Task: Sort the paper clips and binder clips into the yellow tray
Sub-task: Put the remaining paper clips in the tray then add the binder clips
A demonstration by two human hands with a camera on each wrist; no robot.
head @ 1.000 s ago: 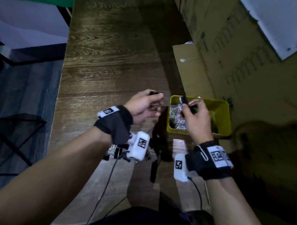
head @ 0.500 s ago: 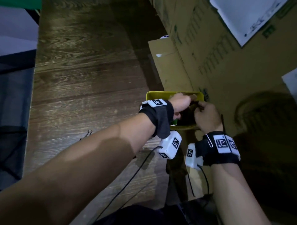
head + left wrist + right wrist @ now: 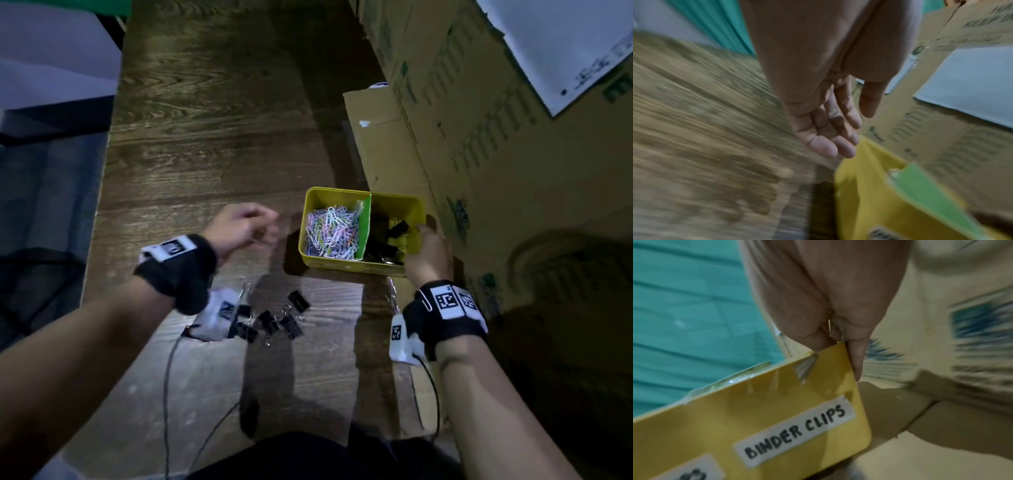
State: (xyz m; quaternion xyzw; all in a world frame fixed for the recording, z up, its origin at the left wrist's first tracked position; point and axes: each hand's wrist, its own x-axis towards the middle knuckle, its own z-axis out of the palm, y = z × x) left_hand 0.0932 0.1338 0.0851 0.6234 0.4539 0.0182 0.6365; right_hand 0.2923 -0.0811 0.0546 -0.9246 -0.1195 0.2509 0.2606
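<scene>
We see our right hand point(image 3: 428, 253) pinching the yellow tray's point(image 3: 356, 265) corner at its 4 o'clock, thumb on the outer wall beside the "BINDER CLIPS" label point(image 3: 795, 430). The tray sits on the worktop point(image 3: 205, 144), with coloured paper clips point(image 3: 332, 233) left of its green divider point(image 3: 364, 226) and black binder clips point(image 3: 390, 240) right. Our left hand point(image 3: 830, 129) hangs empty, fingers relaxed, at the tray's 9 o'clock; loose binder clips point(image 3: 274, 322) lie at its 7 o'clock.
</scene>
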